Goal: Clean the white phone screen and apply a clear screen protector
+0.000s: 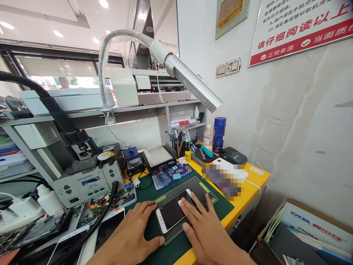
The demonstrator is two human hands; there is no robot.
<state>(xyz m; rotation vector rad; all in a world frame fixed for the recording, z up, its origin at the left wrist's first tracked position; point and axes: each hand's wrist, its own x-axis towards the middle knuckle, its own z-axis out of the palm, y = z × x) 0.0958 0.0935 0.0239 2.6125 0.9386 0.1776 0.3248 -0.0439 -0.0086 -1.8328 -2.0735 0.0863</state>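
A white-framed smartphone lies screen up, with a dark display, on a grey perforated mat. My left hand is at the mat's left side, fingers stretched to its far left corner and the thumb apart near its front edge. Across the right part of the phone lies my right hand, fingers spread, fingertips on the screen. A small white piece shows at its fingertips; I cannot tell what it is. Beneath the mat is a dark green work mat.
Phone parts trays, a black hose and a grey rework station crowd the left. Behind stand a heating plate, a pen holder and a blue can. A lamp hangs above. At right is a box of papers.
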